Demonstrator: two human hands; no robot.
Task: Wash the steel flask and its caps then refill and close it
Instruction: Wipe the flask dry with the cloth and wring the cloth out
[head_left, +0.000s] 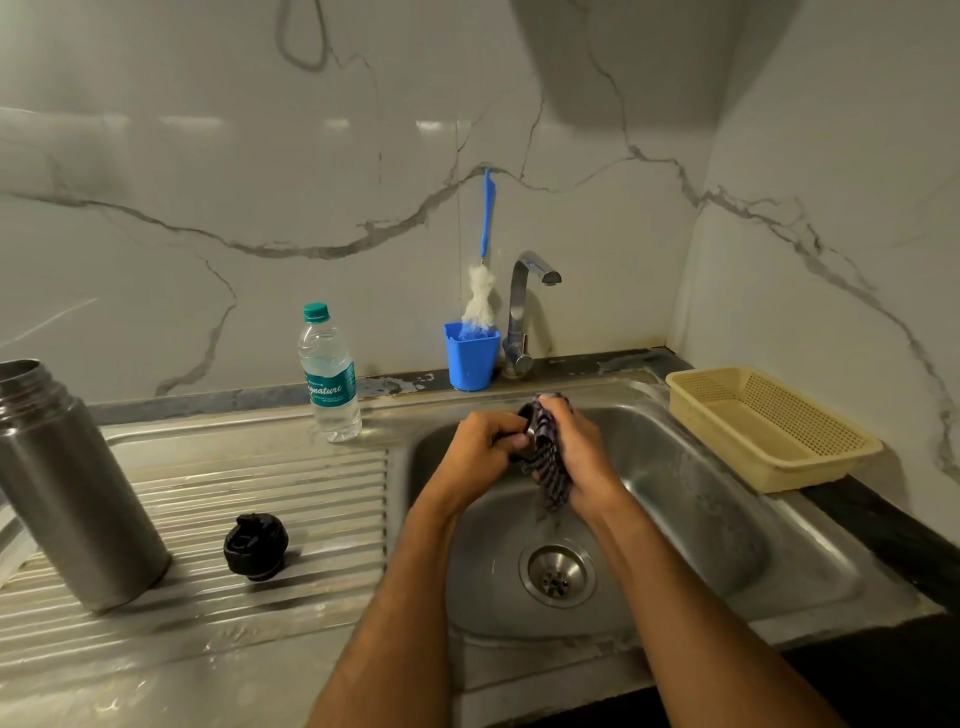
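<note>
Steel flask (72, 488) upright, uncapped, on ribbed drainboard (291, 499), far left. Black inner cap (255, 546) beside it on ribs. Over sink basin (701, 525): left hand (480, 457) grips dark cap (525, 415), mostly hidden; right hand (582, 457) clutches striped cloth (549, 462) against it. Water bottle (329, 374) behind, teal label reads "...gnature". Blue cup (471, 356) holds bottle brush (482, 291); tap (524, 312) beside; yellow basket (769, 426) right.

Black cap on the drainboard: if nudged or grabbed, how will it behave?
The black cap looks rounded and leans on the ridged drainboard, so a nudge would probably rock or roll it. It seems to be small moulded plastic, so likely light and stiff. The board looks wet, so a grip may slip.
</note>
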